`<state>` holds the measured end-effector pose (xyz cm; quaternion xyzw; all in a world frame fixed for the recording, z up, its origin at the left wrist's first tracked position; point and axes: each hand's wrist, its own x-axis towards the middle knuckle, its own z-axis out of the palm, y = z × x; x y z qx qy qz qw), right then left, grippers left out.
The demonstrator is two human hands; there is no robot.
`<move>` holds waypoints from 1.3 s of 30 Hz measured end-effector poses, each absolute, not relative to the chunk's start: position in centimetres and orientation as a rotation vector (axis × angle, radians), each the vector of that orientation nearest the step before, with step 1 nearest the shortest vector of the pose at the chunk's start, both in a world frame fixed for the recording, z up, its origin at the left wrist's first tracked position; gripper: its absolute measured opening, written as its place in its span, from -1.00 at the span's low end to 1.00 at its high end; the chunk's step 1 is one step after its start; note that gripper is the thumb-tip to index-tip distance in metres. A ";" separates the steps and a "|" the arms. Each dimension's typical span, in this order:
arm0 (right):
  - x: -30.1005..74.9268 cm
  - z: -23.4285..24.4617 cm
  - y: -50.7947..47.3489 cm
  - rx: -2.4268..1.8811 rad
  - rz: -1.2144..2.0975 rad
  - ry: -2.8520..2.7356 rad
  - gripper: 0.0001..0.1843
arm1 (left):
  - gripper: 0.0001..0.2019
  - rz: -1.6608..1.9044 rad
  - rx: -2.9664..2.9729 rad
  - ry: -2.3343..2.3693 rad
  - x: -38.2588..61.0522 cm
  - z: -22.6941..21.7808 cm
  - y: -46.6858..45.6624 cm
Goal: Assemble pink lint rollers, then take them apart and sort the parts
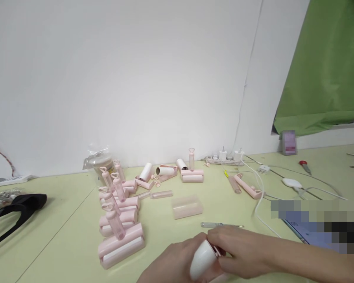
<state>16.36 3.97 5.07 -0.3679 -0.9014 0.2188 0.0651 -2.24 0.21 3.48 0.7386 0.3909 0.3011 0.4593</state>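
Observation:
At the near edge of the table I hold a lint roller with a white roll [203,260] and pink plastic parts. My left hand [174,257] is wrapped round its left side. My right hand [238,248] is closed on the pink part at the roll's right end; its fingertips are partly hidden. Just beyond my hands lies a screwdriver [216,225] with a clear handle. A translucent pink cover [187,207] rests farther back.
Several pink lint rollers [122,245] with heart-topped handles stand in a row at left, another [192,176] by the wall. Loose rolls [166,170] and pink parts lie behind. White cables [261,184], a power strip [224,161] and a phone [309,232] are at right.

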 end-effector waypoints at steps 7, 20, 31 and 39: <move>17.3 4.9 4.6 -1.132 0.897 -2.686 -0.90 | -0.41 0.626 1.823 1.037 -2.9 2.2 0.4; 13.4 0.6 6.4 -0.771 1.476 -1.643 -0.64 | -0.03 1.300 1.450 1.143 -0.8 -0.4 2.8; 13.6 4.8 13.4 -0.908 0.646 -2.188 -0.68 | -0.09 1.247 1.381 1.142 -4.3 -2.9 9.3; 12.4 3.7 11.9 -0.920 0.494 -2.380 -0.72 | -0.17 1.257 1.381 0.890 -4.5 -4.1 8.8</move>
